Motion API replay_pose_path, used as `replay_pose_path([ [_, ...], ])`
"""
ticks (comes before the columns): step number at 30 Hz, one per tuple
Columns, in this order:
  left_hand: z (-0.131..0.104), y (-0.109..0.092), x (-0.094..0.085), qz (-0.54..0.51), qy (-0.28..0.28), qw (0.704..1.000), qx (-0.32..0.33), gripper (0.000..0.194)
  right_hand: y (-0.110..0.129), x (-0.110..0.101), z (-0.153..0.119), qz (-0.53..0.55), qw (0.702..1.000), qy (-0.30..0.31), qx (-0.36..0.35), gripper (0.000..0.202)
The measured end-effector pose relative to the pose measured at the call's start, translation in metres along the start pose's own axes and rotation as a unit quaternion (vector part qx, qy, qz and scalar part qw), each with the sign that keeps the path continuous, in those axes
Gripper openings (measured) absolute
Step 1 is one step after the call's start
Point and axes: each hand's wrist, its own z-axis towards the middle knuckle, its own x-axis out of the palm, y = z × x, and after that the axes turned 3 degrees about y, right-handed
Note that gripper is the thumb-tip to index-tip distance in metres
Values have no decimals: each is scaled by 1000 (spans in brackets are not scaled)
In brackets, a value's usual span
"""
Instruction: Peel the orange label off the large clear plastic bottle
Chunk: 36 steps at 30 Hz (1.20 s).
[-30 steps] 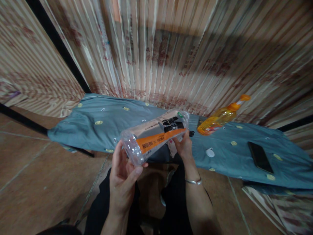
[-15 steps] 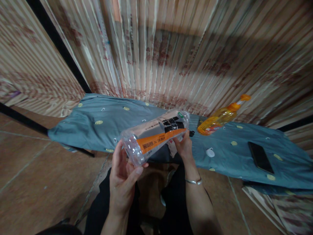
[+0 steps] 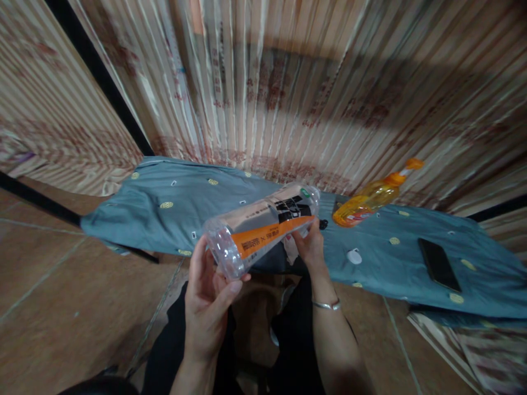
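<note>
A clear plastic bottle (image 3: 263,225) with an orange, black and grey label is held tilted above the near edge of the cloth-covered table. Its lower left end rests in my left hand (image 3: 209,296), the thumb in front and the fingers curled around behind. At the upper right end, my right hand (image 3: 309,247), with a silver bracelet on the wrist, grips it; some of those fingers are hidden behind the bottle. To the right stands a pump bottle (image 3: 366,203) of yellow-orange liquid. Nearer me, a small white disc (image 3: 354,256) lies on the cloth.
A blue-grey cloth (image 3: 395,274) with yellow prints covers the narrow table. A black phone (image 3: 438,264) lies at its right. Behind hangs a pleated striped curtain (image 3: 267,99); dark metal poles (image 3: 99,77) cross at the left. Below is brown tiled floor (image 3: 99,302).
Both hands keep their hold on the plastic bottle, which has shifted or turned only very slightly. Everything else looks the same.
</note>
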Motion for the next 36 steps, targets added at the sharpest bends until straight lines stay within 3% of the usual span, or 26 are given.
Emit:
replay_pose_path([
  [36, 1, 1, 0, -3, 0, 1000, 16, 76, -4, 2, 1, 5, 1000, -10, -3, 47],
])
